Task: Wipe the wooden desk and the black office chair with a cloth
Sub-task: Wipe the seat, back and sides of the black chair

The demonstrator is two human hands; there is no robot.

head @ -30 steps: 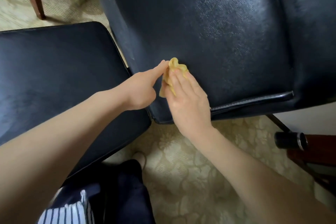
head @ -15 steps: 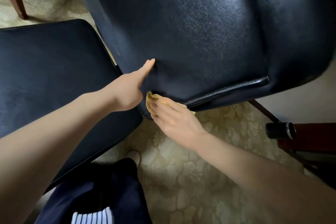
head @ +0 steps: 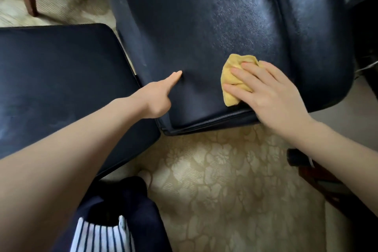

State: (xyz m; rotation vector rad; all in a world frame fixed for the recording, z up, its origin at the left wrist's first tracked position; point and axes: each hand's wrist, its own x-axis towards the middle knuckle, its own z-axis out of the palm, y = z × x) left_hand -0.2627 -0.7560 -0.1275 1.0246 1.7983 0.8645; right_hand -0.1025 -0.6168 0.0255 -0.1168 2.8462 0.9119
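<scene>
Head view: the right hand (head: 272,96) has swept the cloth (head: 231,98) up off the lower edge of the chair (head: 204,26) to just above it, right of middle, straight fingers pressing it flat. The left hand (head: 157,96) braces near the left edge with one straight digit; the rest are hidden. Merely pressed, the bunched cloth could slip out over that edge, or the chair could swing off so thin a brace.
</scene>
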